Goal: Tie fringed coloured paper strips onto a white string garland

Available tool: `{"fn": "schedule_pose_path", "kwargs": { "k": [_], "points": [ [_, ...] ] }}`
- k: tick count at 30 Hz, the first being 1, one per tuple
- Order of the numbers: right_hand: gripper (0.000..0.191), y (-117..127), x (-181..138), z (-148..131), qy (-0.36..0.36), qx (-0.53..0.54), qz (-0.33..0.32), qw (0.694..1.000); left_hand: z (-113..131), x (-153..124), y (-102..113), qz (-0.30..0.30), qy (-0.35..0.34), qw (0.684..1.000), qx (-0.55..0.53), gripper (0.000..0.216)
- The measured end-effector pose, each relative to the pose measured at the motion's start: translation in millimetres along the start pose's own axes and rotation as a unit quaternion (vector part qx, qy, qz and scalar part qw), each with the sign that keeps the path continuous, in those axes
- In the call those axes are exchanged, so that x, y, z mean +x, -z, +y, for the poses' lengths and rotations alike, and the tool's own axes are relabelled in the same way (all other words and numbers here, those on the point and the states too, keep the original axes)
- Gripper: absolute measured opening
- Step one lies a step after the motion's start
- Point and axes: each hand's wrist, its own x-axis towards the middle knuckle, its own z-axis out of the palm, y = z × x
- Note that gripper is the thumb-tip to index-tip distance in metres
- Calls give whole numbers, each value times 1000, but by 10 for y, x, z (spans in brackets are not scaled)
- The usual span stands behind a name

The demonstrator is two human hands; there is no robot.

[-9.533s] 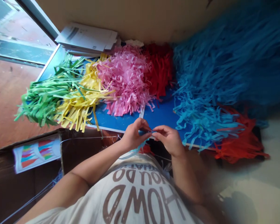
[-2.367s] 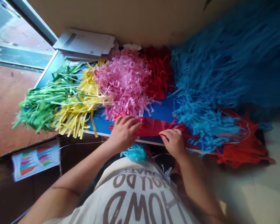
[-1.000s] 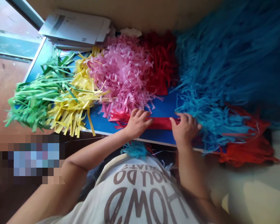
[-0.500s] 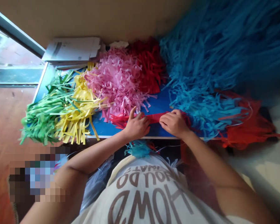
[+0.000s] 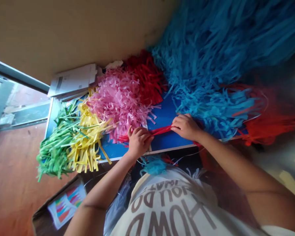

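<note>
A strip of red fringed paper [image 5: 161, 130] is stretched between my two hands, just above the blue tabletop [image 5: 162, 113]. My left hand [image 5: 139, 141] is closed round its left part, and the fringed end shows beyond the fingers. My right hand [image 5: 185, 127] pinches the strip on the other side, with a bit of red below the wrist. Between the hands the paper looks narrow and twisted. Pink fringe [image 5: 118, 98] lies right behind my left hand. Blue fringe [image 5: 206, 101] is heaped beyond my right hand.
Green fringe [image 5: 59, 141] and yellow fringe [image 5: 88, 141] hang over the table's front left edge. Dark red fringe [image 5: 147, 78] sits against the wall. White flat boxes or papers [image 5: 73, 78] stand back left. Orange-red fringe [image 5: 265, 127] lies at right. Below left is a cardboard box [image 5: 43, 216].
The red strip between my hands has gone from flat and wide to narrow and bunched. My left hand's raised index finger has come down. The camera view has tilted.
</note>
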Motion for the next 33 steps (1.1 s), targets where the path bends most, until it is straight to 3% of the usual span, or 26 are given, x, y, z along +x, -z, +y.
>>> {"fn": "schedule_pose_path", "kwargs": {
  "k": [6, 16, 19, 21, 23, 26, 29, 33],
  "points": [
    [24, -44, 20, -44, -29, 2, 17, 999, 43, 108, -72, 11, 43, 999, 9, 30],
    [25, -93, 65, -64, -44, -35, 19, 998, 43, 230, -129, -9, 23, 997, 80, 34],
    [25, -49, 70, -124, -60, -58, 16, 996, 17, 215, -123, -7, 29, 995, 92, 28],
    [14, 25, 69, -227, -66, -91, 34, 993, -15, 199, -113, 18, -2, 994, 103, 16],
    [5, 97, 66, -356, -19, -124, 52, 991, -45, 191, -99, 33, -74, 991, 109, 13],
    [12, 118, 69, -478, 101, -140, 29, 985, -50, 210, -66, 8, -158, 982, 105, 20],
    [21, 40, 94, -434, 149, -145, 10, 978, 16, 250, -31, -29, -156, 981, 108, 15],
    [20, -22, 158, -301, 150, -134, 23, 979, 133, 282, -37, -39, -136, 983, 118, 15]
  ]
}}
